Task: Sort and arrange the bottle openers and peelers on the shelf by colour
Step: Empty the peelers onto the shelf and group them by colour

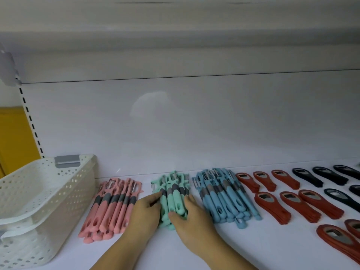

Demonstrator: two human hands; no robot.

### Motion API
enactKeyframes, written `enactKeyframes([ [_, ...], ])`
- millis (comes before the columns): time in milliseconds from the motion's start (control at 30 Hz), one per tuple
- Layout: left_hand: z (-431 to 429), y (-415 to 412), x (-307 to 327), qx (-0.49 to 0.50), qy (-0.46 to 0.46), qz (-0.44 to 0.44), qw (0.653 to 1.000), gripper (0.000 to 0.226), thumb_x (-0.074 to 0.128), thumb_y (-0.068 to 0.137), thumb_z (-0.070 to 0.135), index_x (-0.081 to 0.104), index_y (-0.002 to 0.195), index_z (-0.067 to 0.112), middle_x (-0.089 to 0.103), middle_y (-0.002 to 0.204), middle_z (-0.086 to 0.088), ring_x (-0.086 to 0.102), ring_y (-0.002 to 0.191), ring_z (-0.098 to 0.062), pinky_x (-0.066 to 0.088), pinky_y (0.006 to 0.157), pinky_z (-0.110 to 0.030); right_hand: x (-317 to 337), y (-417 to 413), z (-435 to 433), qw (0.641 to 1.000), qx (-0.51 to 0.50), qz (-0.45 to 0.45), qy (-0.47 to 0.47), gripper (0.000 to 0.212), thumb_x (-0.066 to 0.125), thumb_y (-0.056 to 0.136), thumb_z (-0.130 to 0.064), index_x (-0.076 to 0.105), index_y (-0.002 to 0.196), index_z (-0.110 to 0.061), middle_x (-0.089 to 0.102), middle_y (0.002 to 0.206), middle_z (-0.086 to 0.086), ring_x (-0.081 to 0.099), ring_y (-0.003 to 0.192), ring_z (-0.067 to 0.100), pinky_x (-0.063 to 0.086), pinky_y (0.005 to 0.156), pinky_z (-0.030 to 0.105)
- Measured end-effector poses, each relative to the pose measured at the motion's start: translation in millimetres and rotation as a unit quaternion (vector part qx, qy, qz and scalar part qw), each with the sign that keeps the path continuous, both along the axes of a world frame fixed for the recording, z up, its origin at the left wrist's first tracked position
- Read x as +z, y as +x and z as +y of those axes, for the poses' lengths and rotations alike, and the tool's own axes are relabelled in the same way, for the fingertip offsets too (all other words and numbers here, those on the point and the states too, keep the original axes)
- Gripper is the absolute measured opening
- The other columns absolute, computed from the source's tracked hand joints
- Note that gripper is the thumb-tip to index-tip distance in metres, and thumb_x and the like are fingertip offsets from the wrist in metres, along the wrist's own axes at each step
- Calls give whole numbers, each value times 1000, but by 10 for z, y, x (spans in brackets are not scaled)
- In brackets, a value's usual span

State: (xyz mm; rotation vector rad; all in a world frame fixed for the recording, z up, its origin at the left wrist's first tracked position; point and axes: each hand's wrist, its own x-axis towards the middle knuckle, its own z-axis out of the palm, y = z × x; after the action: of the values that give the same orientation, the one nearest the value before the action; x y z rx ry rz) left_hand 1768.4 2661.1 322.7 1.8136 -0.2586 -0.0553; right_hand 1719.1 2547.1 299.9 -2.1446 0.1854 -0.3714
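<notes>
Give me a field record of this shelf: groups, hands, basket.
basket: white, perforated, far left
pink peelers: pile right of basket
mint peelers: pile between both hands
blue peelers: pile right of mint
red bottle openers: stacks right of blue
dark bottle openers: far right
left hand: presses mint pile's left side
right hand: presses its right side, thumb at near ends

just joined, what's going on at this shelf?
A person is tidying colour-sorted utensils on a white shelf. The left hand and right hand press against either side of the mint-green peelers, apparently squaring up that pile. Pink peelers lie to its left and blue peelers to its right. Further right, red bottle openers and black bottle openers lie in rows. A white basket sits at the far left.
</notes>
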Motion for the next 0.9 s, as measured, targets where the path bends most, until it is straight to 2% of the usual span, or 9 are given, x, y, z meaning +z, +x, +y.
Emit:
enactKeyframes([
  [67, 9, 2, 3, -13, 16, -8, 1000, 38, 42, 92, -6, 67, 100, 22, 67, 62, 22, 60, 63, 1, 45, 56, -4, -16, 12, 14, 1000, 13, 11, -9, 65, 53, 86, -39, 34, 145, -22, 37, 146, -7, 40, 130, 10, 35, 110, 27],
  [200, -12, 31, -9, -34, 46, -47, 997, 27, 47, 96, 8, 58, 100, 32, 60, 84, 23, 56, 77, 8, 41, 64, -5, -41, 34, 19, 999, 14, 21, -40, 76, 50, 86, -46, 18, 151, -22, 20, 156, -8, 26, 141, 10, 26, 115, 27],
  [300, -11, 46, -17, -55, 55, -55, 995, 34, 48, 96, 9, 55, 80, 39, 57, 72, 18, 50, 69, 3, 39, 66, -9, -46, 57, 25, 999, 6, 11, -40, 72, 48, 89, -46, 19, 150, -21, 19, 156, -7, 24, 140, 9, 25, 115, 25],
  [367, 5, 68, -31, -62, 51, -45, 996, 35, 49, 96, 10, 55, 78, 40, 59, 66, 21, 50, 67, 5, 39, 66, -9, -33, 63, 37, 999, 7, 22, -27, 69, 41, 94, -47, 16, 152, -18, 13, 159, -4, 16, 145, 11, 20, 118, 29],
  [467, 14, 86, -59, -69, 74, -48, 994, 26, 51, 96, 15, 54, 102, 39, 57, 91, 31, 53, 83, 11, 39, 79, -7, 8, 27, 50, 999, 2, 43, -26, 58, 29, 100, -40, 18, 151, -12, 16, 159, 3, 16, 146, 20, 19, 119, 35],
  [567, 19, 90, -66, -69, 96, -55, 991, 38, 51, 96, 17, 47, 132, 27, 50, 117, 23, 47, 113, 1, 32, 99, -19, 17, 14, 48, 998, -2, 48, -43, 53, 27, 102, -33, 21, 149, -10, 20, 157, 8, 20, 144, 23, 21, 118, 35],
  [700, 5, 52, -20, -79, 99, -59, 990, 43, 51, 96, 17, 41, 137, 28, 46, 122, 24, 45, 113, 5, 31, 98, -13, -8, 94, 36, 994, 17, 87, -60, 59, 21, 104, -34, 5, 152, -5, -3, 161, 7, -6, 148, 14, 3, 118, 25],
  [800, 15, 25, 13, -90, 77, -58, 991, 43, 48, 97, 13, 38, 135, 31, 40, 119, 33, 41, 108, 20, 26, 90, 1, 36, 69, 38, 997, -1, 69, -27, 60, 26, 102, -39, 10, 152, -9, 4, 161, 5, 1, 148, 15, 7, 118, 27],
  [900, 57, 15, 22, -96, 64, -59, 992, 41, 47, 98, 14, 37, 130, 36, 37, 112, 39, 34, 99, 32, 27, 74, 10, 106, 27, 25, 999, -19, 40, -27, 60, 28, 102, -39, 10, 153, -15, 1, 161, -2, -1, 147, 8, 1, 114, 20],
])
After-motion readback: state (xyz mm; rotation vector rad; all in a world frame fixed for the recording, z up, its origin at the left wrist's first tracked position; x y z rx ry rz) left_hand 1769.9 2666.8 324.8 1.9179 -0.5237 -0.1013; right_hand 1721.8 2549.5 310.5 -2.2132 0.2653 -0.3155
